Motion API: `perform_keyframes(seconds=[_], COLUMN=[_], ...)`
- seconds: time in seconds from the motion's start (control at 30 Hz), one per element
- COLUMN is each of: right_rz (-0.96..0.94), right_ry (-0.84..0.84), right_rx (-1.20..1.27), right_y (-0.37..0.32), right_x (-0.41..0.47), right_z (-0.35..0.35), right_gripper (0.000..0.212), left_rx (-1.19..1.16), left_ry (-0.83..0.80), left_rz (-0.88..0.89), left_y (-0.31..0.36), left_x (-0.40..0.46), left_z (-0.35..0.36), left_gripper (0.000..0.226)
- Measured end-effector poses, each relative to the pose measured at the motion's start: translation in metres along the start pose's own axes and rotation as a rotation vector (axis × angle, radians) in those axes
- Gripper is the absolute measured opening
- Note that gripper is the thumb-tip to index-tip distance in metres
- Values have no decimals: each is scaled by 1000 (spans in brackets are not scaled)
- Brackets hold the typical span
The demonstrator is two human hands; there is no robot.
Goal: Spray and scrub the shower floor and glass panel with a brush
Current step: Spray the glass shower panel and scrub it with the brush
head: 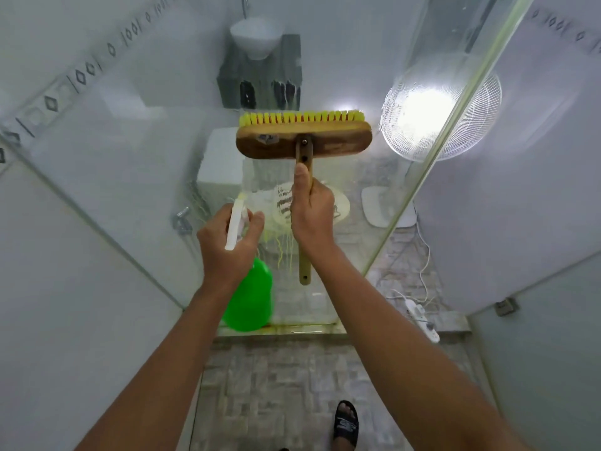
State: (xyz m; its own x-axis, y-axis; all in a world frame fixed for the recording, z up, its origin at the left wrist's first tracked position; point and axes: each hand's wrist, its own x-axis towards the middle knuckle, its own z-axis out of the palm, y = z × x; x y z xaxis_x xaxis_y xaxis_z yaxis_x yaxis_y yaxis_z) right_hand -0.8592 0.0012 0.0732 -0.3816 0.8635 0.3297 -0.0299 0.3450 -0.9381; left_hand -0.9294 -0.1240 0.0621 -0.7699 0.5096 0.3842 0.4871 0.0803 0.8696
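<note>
Against the glass panel (169,196) we press the brush (304,138), yellow bristles flat to the pane, our right hand (312,209) with fingers wrapped round the wooden handle just below the head, likely for firm pressure. Our left hand (227,242) grips the green spray bottle (252,297) by its white trigger head, nozzle aimed at the glass, where yellowish streaks run down toward the shower floor (260,385).

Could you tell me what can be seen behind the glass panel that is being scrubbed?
Through the glass panel show a white fan, a toilet, a wall basin and a power strip. The brush, both hands and yellow drips cover the middle stretch.
</note>
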Motion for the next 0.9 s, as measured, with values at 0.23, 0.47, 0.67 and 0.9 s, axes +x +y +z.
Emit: perform_keyframes(seconds=[0.23, 0.47, 0.67, 0.9], right_rz=[305, 296, 9, -48], right_ry=[-119, -91, -73, -105], right_rx=[-100, -97, -87, -194], right_y=[97, 89, -17, -31], right_x=[-70, -63, 3, 5], right_z=[-16, -18, -5, 9], right_gripper=[44, 47, 56, 56], left_rx=[12, 24, -25, -26], left_ry=[30, 55, 59, 153], left_rz=[20, -8, -39, -18], left_y=[-1, -9, 4, 24], left_x=[1, 1, 2, 8], left_z=[-1, -7, -13, -28], left_gripper=[18, 22, 19, 18])
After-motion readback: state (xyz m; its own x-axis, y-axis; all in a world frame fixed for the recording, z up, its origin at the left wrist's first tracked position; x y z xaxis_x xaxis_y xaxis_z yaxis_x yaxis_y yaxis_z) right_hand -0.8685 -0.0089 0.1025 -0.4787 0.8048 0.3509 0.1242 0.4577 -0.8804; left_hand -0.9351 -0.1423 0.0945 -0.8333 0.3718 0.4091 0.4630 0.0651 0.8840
